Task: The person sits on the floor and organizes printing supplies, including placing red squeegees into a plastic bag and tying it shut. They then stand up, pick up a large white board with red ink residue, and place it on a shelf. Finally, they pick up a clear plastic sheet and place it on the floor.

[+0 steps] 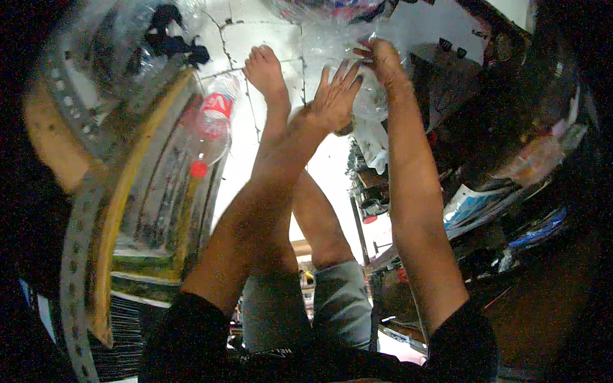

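My left hand (335, 99) reaches forward over the white tiled floor, its fingers stretched and spread apart. Just beyond and to its right is my right hand (380, 59), fingers bent inward and apart, with no firm hold on anything showing. Clear, crumpled plastic (371, 99), perhaps a bag, lies beneath and between the two hands. I cannot tell how much of it they touch. My bare foot (265, 71) rests on the tiles left of my hands; the other foot is hidden behind my left hand.
On the left, a clear plastic bottle (214, 121) with a red label and red cap lies beside a yellow-edged wooden frame (147, 140). Transparent plastic with dark items (172, 38) sits at the far left. Dark clutter (485, 140) lines the right side. Another plastic bundle (325, 9) lies ahead.
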`<control>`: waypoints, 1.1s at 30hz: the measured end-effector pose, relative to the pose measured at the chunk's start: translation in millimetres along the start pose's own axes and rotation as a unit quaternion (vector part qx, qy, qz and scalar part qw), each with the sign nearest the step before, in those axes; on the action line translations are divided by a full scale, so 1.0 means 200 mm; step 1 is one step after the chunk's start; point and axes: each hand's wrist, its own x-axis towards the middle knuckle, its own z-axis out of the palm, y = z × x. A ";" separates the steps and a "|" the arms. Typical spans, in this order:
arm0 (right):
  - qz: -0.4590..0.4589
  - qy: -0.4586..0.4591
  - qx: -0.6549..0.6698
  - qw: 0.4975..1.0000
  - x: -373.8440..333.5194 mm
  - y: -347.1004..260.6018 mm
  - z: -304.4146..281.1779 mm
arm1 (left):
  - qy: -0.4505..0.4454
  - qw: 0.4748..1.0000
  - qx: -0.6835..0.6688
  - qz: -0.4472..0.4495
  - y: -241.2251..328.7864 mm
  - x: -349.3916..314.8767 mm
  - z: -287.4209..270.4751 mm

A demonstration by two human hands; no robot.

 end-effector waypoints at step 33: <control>-0.093 0.014 -0.168 0.981 -2.05 0.36 0.01 | 0.100 0.900 -0.396 -0.153 0.69 -1.43 -0.69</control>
